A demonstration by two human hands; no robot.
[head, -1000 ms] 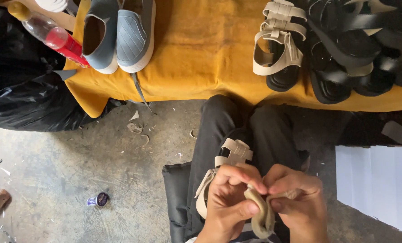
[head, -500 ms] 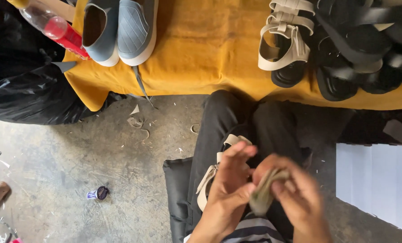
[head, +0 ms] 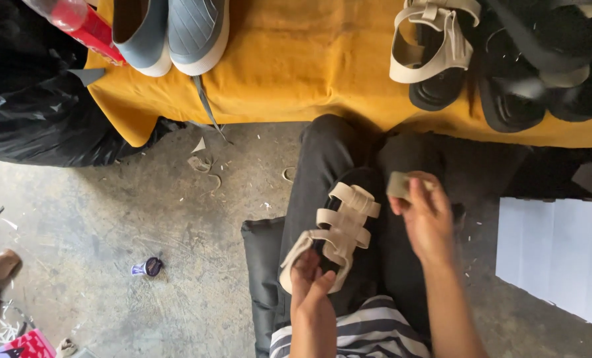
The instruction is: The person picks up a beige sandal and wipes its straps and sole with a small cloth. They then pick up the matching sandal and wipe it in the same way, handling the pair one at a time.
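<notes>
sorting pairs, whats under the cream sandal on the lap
The cream sandal rests on the person's dark-trousered thigh, left hand at its heel. Its sole's underside is hidden.

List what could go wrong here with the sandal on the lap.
The beige strappy sandal lies loose along the thigh, and only the left hand touches its heel end, so it might slide off onto the concrete floor. The right hand pinches a small beige piece by its fingertips alone, so that piece may drop among the scraps below.

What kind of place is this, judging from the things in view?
Probably a small shoe-making or repair workshop: finished sandals and slip-on shoes lie on a yellow cloth, and scraps litter the concrete floor.
</notes>
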